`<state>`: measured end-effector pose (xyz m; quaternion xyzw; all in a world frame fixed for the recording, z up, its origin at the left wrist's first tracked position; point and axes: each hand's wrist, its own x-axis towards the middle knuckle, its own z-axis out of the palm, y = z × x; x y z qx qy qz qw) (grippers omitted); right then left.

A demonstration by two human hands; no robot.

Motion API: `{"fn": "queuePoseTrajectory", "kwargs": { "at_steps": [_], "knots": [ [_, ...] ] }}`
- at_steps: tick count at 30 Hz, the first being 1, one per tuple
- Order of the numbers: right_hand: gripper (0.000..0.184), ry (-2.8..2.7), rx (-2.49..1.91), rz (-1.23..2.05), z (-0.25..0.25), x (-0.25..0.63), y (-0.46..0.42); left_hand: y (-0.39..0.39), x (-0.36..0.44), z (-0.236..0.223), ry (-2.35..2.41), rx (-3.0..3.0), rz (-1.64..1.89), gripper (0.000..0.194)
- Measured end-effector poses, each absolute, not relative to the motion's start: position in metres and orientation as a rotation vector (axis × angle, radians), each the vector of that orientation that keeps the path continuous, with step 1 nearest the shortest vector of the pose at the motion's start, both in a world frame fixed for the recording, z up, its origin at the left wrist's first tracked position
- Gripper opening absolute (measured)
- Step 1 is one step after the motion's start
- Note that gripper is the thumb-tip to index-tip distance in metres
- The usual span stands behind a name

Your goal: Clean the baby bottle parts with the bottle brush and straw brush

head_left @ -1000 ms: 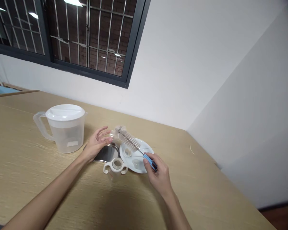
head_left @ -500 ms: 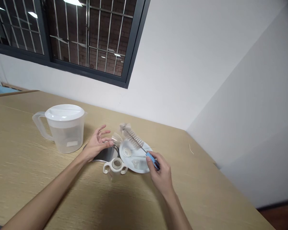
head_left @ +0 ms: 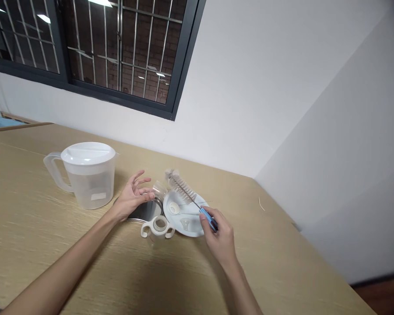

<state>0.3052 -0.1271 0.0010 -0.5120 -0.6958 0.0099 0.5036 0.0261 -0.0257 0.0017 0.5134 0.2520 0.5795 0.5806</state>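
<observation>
My right hand [head_left: 219, 234] grips the blue handle of a bottle brush [head_left: 184, 189], whose white bristles point up and away to the left. Beneath the brush lies a pale blue plate [head_left: 197, 228] bearing a white ring [head_left: 174, 208], a clear nipple-shaped piece [head_left: 184, 224] and a thin wire-like piece. My left hand [head_left: 136, 197] is held open with fingers spread, above a round shiny metal tray [head_left: 146, 212]. A clear cap-like piece [head_left: 159, 189] is just beyond its fingertips. In front stands a clear baby bottle with a white two-handled collar [head_left: 157, 225], its mouth uncovered.
A translucent lidded pitcher [head_left: 91, 183] stands left of my left hand, its handle facing left. A thin pale strip [head_left: 261, 204] lies on the wooden table [head_left: 134, 280] to the right. White walls and a barred window [head_left: 118, 52] rise behind.
Almost nothing differs. The brush and both hands keep nearly the same places, with only a very slight shift of the view.
</observation>
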Motion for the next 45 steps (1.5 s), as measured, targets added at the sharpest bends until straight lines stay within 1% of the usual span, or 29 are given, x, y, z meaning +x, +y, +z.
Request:
{"fn": "queuePoseTrajectory", "kwargs": {
  "at_steps": [5, 16, 22, 28, 36, 45],
  "knots": [
    [0.019, -1.713, -1.205, 0.104, 0.001, 0.303, -0.129, -0.027, 0.026, 0.003, 0.610, 1.206, 1.347, 0.092],
    [0.018, -1.733, -1.220, 0.071, -0.001, 0.309, -0.125, -0.027, 0.025, 0.006, 0.611, 1.192, 1.363, 0.095],
    [0.017, -1.685, -1.229, 0.009, -0.001, 0.308, -0.127, -0.024, 0.022, 0.004, 0.635, 1.199, 1.382, 0.091],
    [0.021, -1.781, -1.154, 0.026, 0.001, 0.300, -0.131, -0.025, 0.025, 0.000, 0.644, 1.207, 1.360, 0.090],
    [0.020, -1.762, -1.251, -0.060, -0.006, 0.304, -0.124, -0.023, 0.025, -0.002, 0.641, 1.194, 1.384, 0.087],
    [0.022, -1.810, -1.165, -0.044, -0.001, 0.299, -0.130, -0.024, 0.025, -0.001, 0.650, 1.198, 1.389, 0.082]
  ]
}}
